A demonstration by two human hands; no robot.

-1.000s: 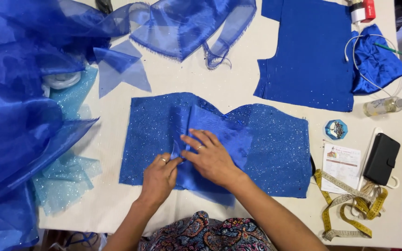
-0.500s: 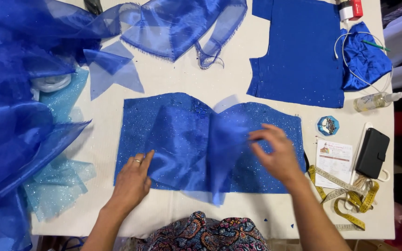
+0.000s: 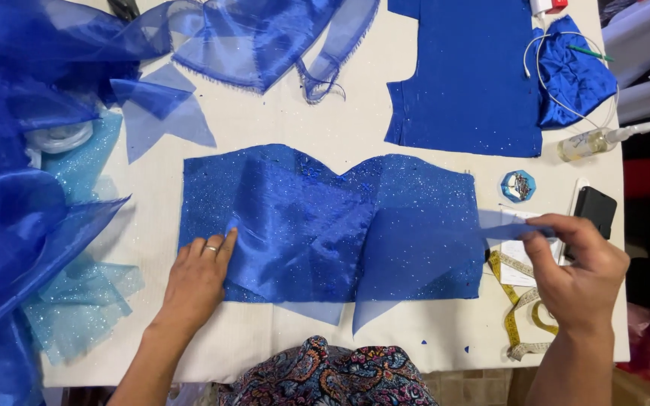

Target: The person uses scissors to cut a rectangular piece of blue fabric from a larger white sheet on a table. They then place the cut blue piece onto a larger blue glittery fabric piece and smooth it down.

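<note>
Head | left hand [image 3: 198,278] flat on glitter panel [image 3: 302,218] | right hand [image 3: 577,271] fingers apparently pinching sheer strip [image 3: 502,224]

A blue glittery bodice panel [image 3: 317,218] lies flat on the white table [image 3: 295,128]. The left hand [image 3: 198,278] presses flat on the panel's lower left part. The right hand [image 3: 577,267], just past the panel's right edge, pinches a sheer blue fabric strip [image 3: 430,248] stretched across the panel. A yellow tape measure [image 3: 517,316] lies below that hand.
</note>
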